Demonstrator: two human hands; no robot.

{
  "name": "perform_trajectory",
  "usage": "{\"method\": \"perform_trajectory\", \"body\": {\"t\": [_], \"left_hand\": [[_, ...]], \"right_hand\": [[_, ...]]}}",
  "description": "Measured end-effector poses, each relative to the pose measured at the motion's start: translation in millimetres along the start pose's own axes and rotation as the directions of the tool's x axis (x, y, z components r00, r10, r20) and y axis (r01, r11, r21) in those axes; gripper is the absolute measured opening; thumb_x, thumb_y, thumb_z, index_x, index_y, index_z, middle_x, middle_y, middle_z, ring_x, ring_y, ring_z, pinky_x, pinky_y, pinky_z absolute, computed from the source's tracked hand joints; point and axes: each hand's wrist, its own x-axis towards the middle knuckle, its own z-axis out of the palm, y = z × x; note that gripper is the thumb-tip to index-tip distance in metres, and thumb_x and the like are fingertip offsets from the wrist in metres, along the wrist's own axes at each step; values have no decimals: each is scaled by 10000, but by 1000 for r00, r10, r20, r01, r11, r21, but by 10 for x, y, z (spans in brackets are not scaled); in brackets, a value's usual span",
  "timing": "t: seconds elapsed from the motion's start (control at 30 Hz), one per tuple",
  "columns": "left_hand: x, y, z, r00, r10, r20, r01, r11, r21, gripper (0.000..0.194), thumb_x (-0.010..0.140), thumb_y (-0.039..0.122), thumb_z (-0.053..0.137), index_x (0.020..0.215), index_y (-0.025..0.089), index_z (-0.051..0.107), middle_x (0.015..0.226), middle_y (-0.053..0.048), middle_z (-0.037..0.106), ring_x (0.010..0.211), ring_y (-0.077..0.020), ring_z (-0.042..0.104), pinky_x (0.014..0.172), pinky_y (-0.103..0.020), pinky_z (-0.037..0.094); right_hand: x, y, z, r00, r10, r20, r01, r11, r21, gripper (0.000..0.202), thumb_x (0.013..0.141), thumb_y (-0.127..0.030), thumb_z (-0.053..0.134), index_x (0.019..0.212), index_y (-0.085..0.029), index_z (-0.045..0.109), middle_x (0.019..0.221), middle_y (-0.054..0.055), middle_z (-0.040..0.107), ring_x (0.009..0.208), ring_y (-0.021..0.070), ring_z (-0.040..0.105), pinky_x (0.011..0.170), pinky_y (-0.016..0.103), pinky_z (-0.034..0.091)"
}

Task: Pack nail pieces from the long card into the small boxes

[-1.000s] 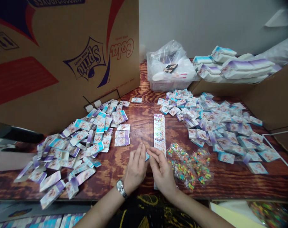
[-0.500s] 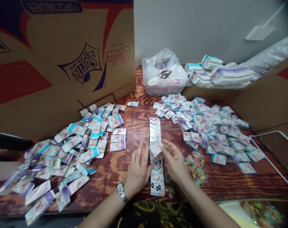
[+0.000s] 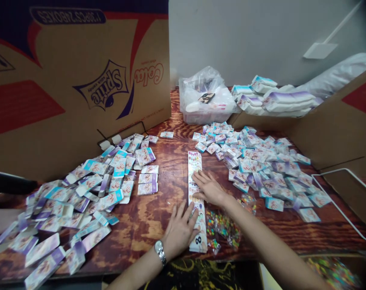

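A long narrow stack of printed paper strips [image 3: 197, 241] lies lengthwise in front of me, with rows of coloured pictures on it. My left hand [image 3: 179, 230], with a watch on the wrist, rests its spread fingertips on the lower left part of the strips. Across their middle my right hand [image 3: 211, 188] lies flat with fingers apart. It holds nothing. Just right of the strips are clear bags of small colourful pieces [image 3: 223, 225], partly behind my right forearm.
Flat-looking small boxes [image 3: 92, 181], some with open flaps, are heaped on the left. Closed small boxes [image 3: 261, 161] are piled on the right. A large carton [image 3: 80, 80] stands back left; a plastic-lined bin [image 3: 207, 117] sits behind. Another person's arm [image 3: 4, 220] shows at far left.
A small white printed piece was in my right hand; it no longer shows there. My right hand has come left and flattened onto the strips. The left hand has shifted slightly down and right.
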Motion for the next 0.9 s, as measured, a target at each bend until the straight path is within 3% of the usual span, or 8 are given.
{"method": "perform_trajectory", "body": {"t": [0.23,0.37,0.43,0.5,0.6,0.67,0.77,0.9], "left_hand": [[15,-27,-24,996,-79,-30,73,984,-162,593,875,328,471,1397,151,253,1449,-174,280,1339,-312,225,1030,-502,303],[168,-178,-295,954,-251,-162,156,881,-447,771,830,391,534,1423,103,135,1482,-187,175,1369,-303,118,1072,-490,222],[250,-265,-403,932,-352,-90,201,706,-679,668,775,403,604,1342,146,363,1399,-150,372,1326,-307,238,1058,-470,234],[305,-316,-443,904,-421,80,273,422,-865,377,754,406,623,1040,160,616,1073,-106,623,1120,-286,482,957,-404,354],[329,-310,-412,867,-444,225,324,161,-932,318,794,449,557,730,144,621,685,-33,617,732,-187,578,711,-297,441],[319,-285,-398,848,-460,264,324,54,-945,341,813,462,524,781,134,612,681,-28,618,655,-152,567,642,-262,436],[293,-279,-473,811,-465,356,328,-142,-934,353,795,450,554,885,114,610,738,-64,648,636,-152,590,610,-257,450],[263,-290,-652,788,-364,496,288,-495,-820,400,789,497,551,902,119,618,797,-95,664,663,-167,616,596,-258,470]], "right_hand": [[-161,-178,13,999,22,-34,-27,990,-136,254,853,-265,569,1098,-233,625,1165,76,633,1170,281,502,1004,532,309],[-217,-431,-344,993,-101,-67,108,989,105,199,889,-232,505,1025,-203,647,1045,65,679,997,208,604,887,370,450],[-198,-546,-595,993,-111,-39,118,952,282,206,917,-247,459,1014,-204,636,940,31,694,853,149,641,756,263,495],[-170,-644,-788,992,-47,-117,83,941,328,202,923,-251,445,985,-196,630,872,16,687,768,126,640,685,230,497],[-176,-777,-850,954,-41,-298,118,962,245,182,918,-221,446,989,-183,609,918,39,676,826,137,633,729,260,509],[-231,-868,-750,931,-184,-314,232,965,124,178,910,-187,445,1001,-183,599,1015,64,661,948,160,611,820,308,506],[-345,-990,-536,899,-402,-174,397,916,-66,182,896,-152,452,998,-202,595,1065,50,654,1049,177,569,910,355,475],[-415,-1052,-399,888,-453,-83,435,884,-174,149,889,-141,468,922,-197,603,900,35,685,945,190,599,876,366,469]]}}
